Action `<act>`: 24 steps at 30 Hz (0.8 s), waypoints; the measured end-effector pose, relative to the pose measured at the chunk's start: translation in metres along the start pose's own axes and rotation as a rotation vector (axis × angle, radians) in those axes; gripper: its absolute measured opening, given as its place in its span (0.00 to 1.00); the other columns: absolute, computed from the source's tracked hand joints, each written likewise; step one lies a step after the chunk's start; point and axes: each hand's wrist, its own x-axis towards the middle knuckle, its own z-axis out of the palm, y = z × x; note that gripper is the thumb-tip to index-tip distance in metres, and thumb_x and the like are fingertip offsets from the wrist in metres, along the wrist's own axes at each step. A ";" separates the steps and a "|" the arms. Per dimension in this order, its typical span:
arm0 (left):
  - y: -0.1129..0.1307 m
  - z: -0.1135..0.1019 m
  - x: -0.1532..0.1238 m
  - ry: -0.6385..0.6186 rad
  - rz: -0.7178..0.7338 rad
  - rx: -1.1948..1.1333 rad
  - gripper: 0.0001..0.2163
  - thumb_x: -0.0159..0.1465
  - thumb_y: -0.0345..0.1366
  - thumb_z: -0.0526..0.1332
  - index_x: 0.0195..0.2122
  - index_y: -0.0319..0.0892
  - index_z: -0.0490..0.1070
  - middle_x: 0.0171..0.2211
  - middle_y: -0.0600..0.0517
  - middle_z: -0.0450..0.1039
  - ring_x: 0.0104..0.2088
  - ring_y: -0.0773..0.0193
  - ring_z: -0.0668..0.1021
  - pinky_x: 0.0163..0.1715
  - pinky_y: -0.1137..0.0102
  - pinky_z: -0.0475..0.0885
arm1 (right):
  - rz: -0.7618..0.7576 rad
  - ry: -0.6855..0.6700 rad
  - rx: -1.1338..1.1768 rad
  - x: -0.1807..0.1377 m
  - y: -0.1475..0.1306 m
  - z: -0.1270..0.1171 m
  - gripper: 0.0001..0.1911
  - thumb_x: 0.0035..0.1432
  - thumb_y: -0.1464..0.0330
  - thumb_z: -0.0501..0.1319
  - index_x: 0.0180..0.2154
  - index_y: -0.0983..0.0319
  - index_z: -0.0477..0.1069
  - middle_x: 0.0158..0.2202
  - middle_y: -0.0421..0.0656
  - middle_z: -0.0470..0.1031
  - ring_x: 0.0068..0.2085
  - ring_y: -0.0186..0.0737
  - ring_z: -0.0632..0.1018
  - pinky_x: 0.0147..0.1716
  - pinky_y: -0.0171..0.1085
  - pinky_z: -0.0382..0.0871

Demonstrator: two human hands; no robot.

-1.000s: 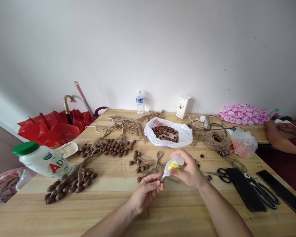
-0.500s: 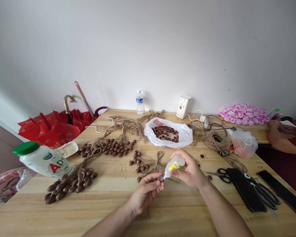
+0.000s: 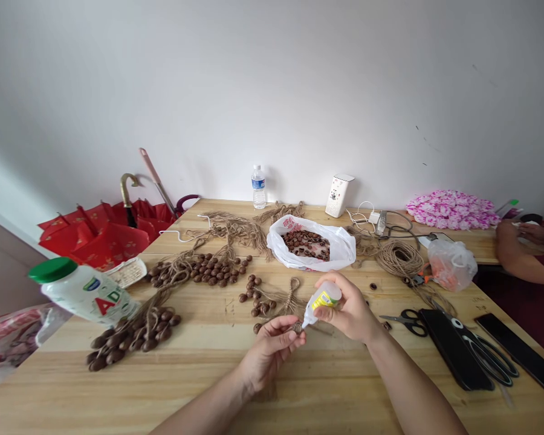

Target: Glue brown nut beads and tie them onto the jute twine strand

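Between the thumb and fingers of my left hand [image 3: 272, 350] is a small brown nut shell [image 3: 297, 328], its hollow side showing. My right hand [image 3: 349, 311] is wrapped round a glue bottle [image 3: 321, 301] with a yellow label, tipped so its nozzle points down to the left and meets the shell's rim. Whether glue is flowing I cannot tell. Just behind my hands lies a twine bundle [image 3: 292, 296] with a loop at its top and brown nut shells [image 3: 259, 299] on its strands. A white plastic bag [image 3: 276, 251] holding many loose shells stands open beyond them.
Finished-looking clusters of shells on twine [image 3: 213, 269] lie left, near a white bottle with green cap [image 3: 90, 293]. At right are a twine coil [image 3: 399, 258], scissors [image 3: 485, 353], a black pouch [image 3: 453, 347] and a phone [image 3: 521, 350]. Another person's arm [image 3: 517, 254] rests at far right.
The view has shifted slightly, so everything sits a little further right. Both hands keep their holds, with the nozzle still at the shell. The other person's hands at far right have moved a little.
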 end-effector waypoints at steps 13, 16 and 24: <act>-0.002 -0.004 0.001 -0.022 0.016 0.055 0.13 0.45 0.27 0.71 0.33 0.39 0.77 0.28 0.50 0.79 0.30 0.66 0.79 0.37 0.72 0.70 | -0.016 -0.018 0.067 -0.002 -0.003 0.001 0.20 0.47 0.63 0.68 0.39 0.59 0.64 0.30 0.37 0.64 0.29 0.33 0.68 0.27 0.30 0.63; -0.002 -0.003 0.001 -0.020 0.017 0.060 0.13 0.44 0.28 0.71 0.33 0.39 0.77 0.27 0.50 0.79 0.29 0.67 0.78 0.36 0.72 0.69 | -0.014 -0.023 0.075 -0.002 -0.003 0.003 0.20 0.46 0.62 0.68 0.39 0.60 0.64 0.31 0.38 0.64 0.29 0.33 0.68 0.27 0.30 0.63; 0.000 -0.001 0.000 -0.021 0.028 0.078 0.13 0.45 0.28 0.71 0.33 0.38 0.77 0.27 0.50 0.79 0.28 0.67 0.77 0.35 0.72 0.68 | -0.011 -0.019 0.061 -0.002 -0.003 0.006 0.21 0.46 0.60 0.68 0.39 0.60 0.64 0.31 0.38 0.64 0.29 0.33 0.68 0.27 0.30 0.63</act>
